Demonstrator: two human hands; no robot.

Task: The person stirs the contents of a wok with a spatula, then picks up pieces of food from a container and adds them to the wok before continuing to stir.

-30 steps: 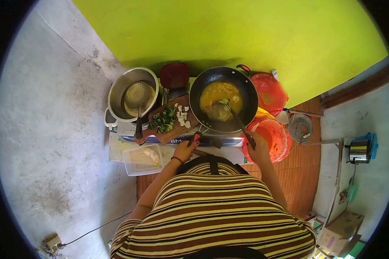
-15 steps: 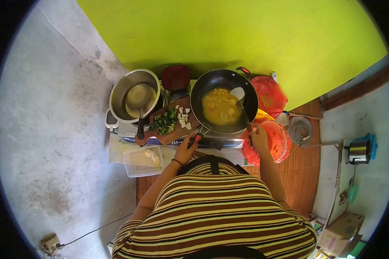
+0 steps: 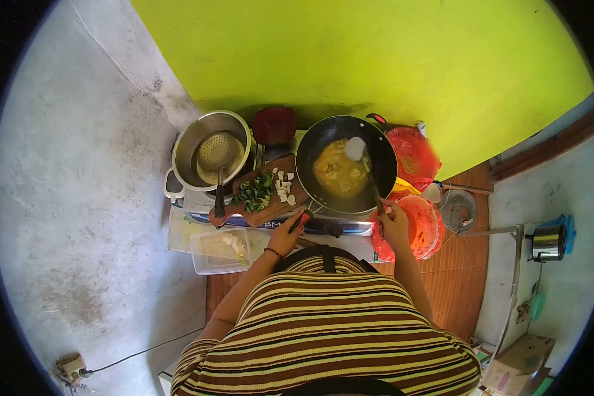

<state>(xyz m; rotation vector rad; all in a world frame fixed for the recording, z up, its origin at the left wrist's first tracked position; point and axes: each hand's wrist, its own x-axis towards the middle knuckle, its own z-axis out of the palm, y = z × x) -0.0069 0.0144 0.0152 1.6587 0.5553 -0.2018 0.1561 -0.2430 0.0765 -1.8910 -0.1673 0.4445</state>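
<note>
Wok [image 3: 323, 132] handle pinched in the left hand [image 3: 284, 237]; the right hand's [image 3: 395, 224] grip closes round the spatula [image 3: 371, 177] above yellow stew [image 3: 340, 173].

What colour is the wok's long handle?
The wok handle, in the left hand, is red and black; best seen in the head view.

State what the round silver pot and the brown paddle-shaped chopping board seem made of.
Round silver pot: metal, perhaps steel, smoothly polished, by its bright rim. Brown chopping board: likely wood, fairly matt, by its warm brown tone; grain unclear.
</note>
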